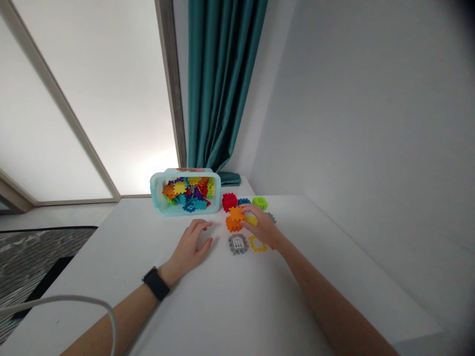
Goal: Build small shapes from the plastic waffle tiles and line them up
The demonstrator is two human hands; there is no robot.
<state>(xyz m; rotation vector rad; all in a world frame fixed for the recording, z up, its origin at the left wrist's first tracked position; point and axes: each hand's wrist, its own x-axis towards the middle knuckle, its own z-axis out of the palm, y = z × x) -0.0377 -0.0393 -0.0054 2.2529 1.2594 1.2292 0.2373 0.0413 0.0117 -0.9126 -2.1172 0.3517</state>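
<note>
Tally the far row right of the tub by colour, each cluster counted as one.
Red cluster: 1
Blue cluster: 1, partly behind the right hand
Green cluster: 1
Total: 3

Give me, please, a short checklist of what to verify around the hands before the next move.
1. Left hand free: ok, open with nothing in it.
2. Right hand on the upper orange piece: ok, fingers and thumb at its edge.
3. Upper piece joined to the lower orange piece: cannot tell.
4. Yellow piece beneath the right hand fully visible: not ok, partly covered.
5. Tub open: ok, colourful pieces show inside.
</note>
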